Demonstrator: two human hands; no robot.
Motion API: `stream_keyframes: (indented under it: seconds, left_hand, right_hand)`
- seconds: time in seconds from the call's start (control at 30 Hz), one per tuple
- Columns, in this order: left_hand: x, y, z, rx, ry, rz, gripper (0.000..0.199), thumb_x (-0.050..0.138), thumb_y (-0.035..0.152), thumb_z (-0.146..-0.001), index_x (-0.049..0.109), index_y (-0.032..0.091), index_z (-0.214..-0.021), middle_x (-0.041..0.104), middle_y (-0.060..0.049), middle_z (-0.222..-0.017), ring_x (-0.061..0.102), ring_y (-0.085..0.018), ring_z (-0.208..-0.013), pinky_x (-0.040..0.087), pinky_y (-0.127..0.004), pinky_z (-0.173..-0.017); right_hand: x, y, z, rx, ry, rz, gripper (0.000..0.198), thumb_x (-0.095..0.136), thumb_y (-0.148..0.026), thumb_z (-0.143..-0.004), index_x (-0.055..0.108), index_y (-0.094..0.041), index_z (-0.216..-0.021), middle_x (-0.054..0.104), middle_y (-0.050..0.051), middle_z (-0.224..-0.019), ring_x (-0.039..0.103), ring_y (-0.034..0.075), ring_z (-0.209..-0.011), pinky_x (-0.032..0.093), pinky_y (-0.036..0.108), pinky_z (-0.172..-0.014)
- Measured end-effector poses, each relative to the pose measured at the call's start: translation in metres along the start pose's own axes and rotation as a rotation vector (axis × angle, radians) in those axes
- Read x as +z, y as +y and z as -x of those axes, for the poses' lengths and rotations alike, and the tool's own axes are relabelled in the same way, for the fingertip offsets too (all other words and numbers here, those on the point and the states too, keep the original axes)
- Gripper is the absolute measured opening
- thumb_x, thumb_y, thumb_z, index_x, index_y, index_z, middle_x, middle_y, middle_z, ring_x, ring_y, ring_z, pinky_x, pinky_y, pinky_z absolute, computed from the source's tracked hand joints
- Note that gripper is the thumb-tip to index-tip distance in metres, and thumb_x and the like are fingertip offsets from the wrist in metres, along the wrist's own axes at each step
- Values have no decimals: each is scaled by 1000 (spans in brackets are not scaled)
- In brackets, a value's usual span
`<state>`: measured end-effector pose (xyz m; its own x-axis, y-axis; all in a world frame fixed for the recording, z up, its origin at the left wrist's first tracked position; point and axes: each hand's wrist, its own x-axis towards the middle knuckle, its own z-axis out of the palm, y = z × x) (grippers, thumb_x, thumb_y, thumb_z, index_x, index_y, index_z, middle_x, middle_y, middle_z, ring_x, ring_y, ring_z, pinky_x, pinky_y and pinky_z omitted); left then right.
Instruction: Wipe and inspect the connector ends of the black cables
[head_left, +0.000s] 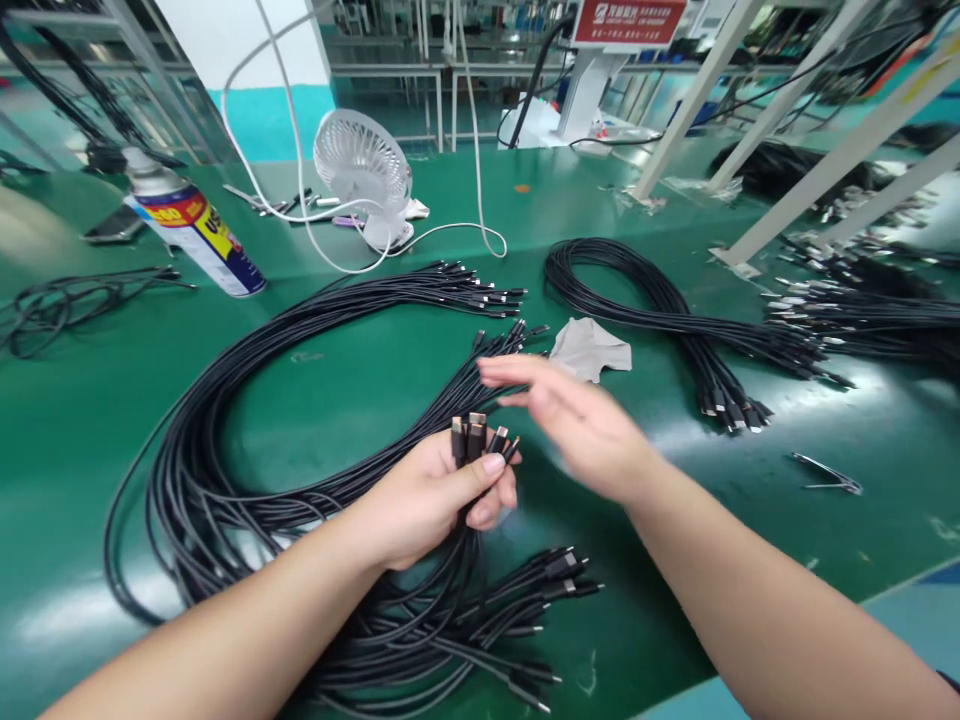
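Observation:
My left hand (442, 490) is closed around several black USB cables (475, 440), their metal-tipped plugs pointing up above the thumb. To the right and slightly higher, my right hand (577, 415) is held flat with its fingers stretched out, apart from the plugs and holding nothing. Beneath both hands lies a big looped bundle of black cables (217, 400), curving round on the left. Some of its connector ends (562, 565) fan out below my left hand, others lie at the top of the loop. A crumpled grey cloth (590, 348) rests just behind my right hand.
On the green table (750, 520) stand a spray can (199, 230) and a white fan (364, 165) with a trailing white cord. Another cable bundle (645, 290) lies at the right, with more cables (885, 315) beyond. Metal tweezers (829, 472) lie at right; slanted posts (817, 150) rise behind.

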<state>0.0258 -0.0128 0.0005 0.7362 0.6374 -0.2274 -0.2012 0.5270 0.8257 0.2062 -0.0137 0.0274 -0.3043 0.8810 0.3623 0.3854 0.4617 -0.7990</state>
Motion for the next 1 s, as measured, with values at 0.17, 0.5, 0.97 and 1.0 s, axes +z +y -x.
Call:
stream_keyframes:
  seconds: [0.17, 0.5, 0.97, 1.0]
  left_hand:
    - [-4, -2, 0, 29, 19, 58, 22, 63, 34, -90, 64, 12, -87, 56, 0, -65, 38, -4, -50, 30, -22, -52]
    - [-1, 6, 1, 29, -22, 141, 21, 66, 32, -88, 65, 11, -89, 63, -2, -68, 42, -6, -50, 33, -23, -51]
    - [-2, 10, -1, -9, -14, 51, 33, 63, 37, -89, 68, 9, -72, 58, -3, -57, 50, -9, -53, 39, -22, -53]
    - [-2, 11, -1, -10, -11, 34, 34, 64, 38, -88, 69, 8, -73, 59, -3, -57, 52, -10, -54, 40, -22, -53]
  right_hand:
    - [-38, 22, -6, 549, -209, 689, 10, 59, -28, -85, 60, -19, -86, 68, 8, -90, 64, 22, -85, 49, 32, -74]
    - [-35, 46, -2, 610, -474, 807, 15, 56, -15, -83, 50, -19, -69, 61, 5, -76, 53, 15, -66, 37, 26, -59]
    - [2, -11, 7, 224, -5, -160, 9, 59, -27, -90, 58, -21, -84, 59, 0, -74, 58, 13, -63, 46, 25, -58]
    - [5, -11, 6, 222, 7, -183, 12, 59, -27, -91, 57, -21, -80, 60, 0, -73, 60, 13, -63, 46, 25, -57]
